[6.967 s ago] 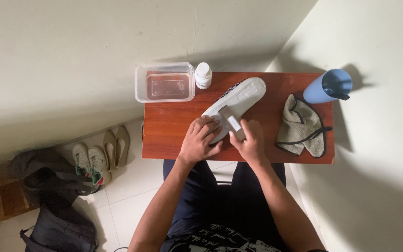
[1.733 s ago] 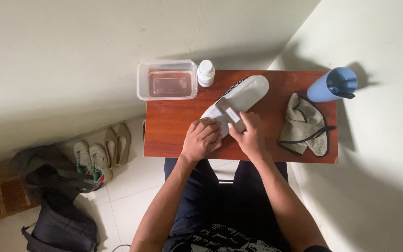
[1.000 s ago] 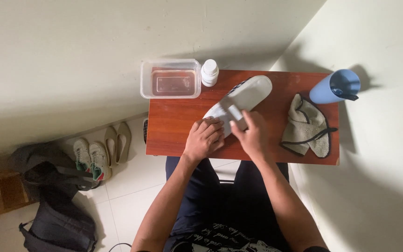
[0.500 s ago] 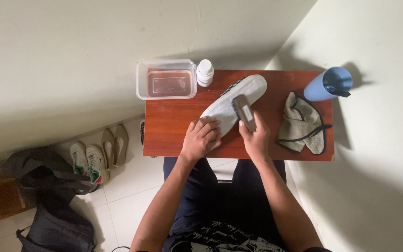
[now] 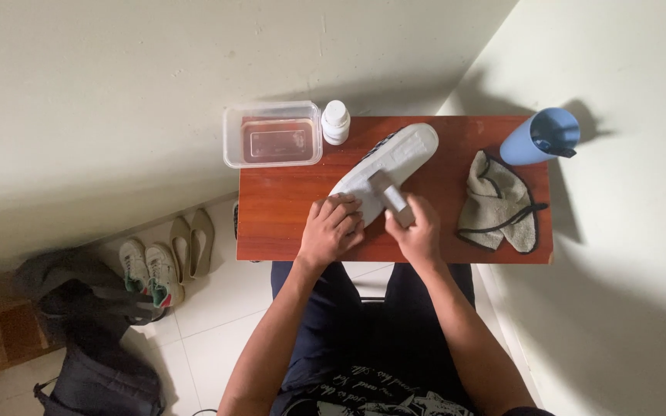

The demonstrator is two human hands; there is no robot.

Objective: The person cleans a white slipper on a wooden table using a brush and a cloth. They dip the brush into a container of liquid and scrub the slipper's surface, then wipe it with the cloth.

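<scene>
A white shoe [image 5: 397, 156] lies sole up and slanted across the reddish-brown wooden table [image 5: 287, 208]. My left hand [image 5: 331, 228] presses down on its near end. My right hand [image 5: 418, 231] grips a small brush [image 5: 389, 194] whose head rests on the sole's middle. The shoe's toe points toward the far right.
A clear plastic tub of water [image 5: 272, 143] and a small white bottle [image 5: 335, 122] stand at the table's far left. A grey cloth with dark trim [image 5: 498, 203] lies to the right, and a blue cup [image 5: 539, 136] stands at the far right corner. Shoes [image 5: 148, 269] and dark bags [image 5: 94, 339] sit on the tiled floor left.
The brush in my right hand has shifted along the sole toward me. My left hand stays on the shoe's near end. The view has wobbled slightly.
</scene>
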